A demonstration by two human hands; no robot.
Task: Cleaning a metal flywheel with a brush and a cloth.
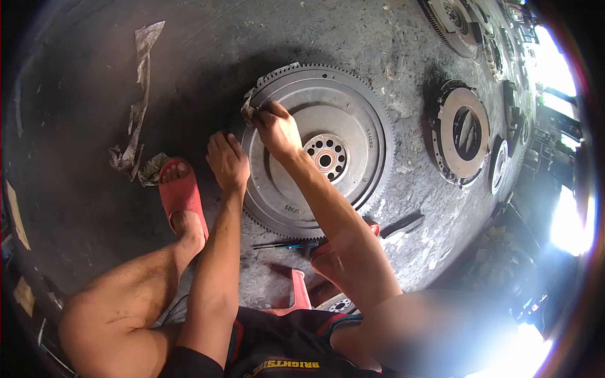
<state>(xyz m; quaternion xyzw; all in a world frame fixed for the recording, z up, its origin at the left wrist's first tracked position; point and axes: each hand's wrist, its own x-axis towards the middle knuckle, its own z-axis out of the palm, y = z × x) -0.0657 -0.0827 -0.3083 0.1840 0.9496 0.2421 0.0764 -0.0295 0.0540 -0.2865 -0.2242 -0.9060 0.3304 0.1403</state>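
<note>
A large grey flywheel (340, 120) with a toothed rim lies flat on the floor in front of me, a ring of holes around its centre. My right hand (278, 131) reaches over its upper left part, fingers pinched on a crumpled strip of paper (247, 108). That strip runs along the toothed edge toward the top. Beside the flywheel's left edge is my left hand (228, 160), its fingers curled in; whatever they may hold is hidden.
A long crumpled paper strip (140, 94) lies at the left, near my foot in a red slipper (183, 195). A clutch pressure plate (463, 132) lies to the right, more discs beyond it. A thin tool (280, 246) with a blue part and a red stool (299, 290) are close to me.
</note>
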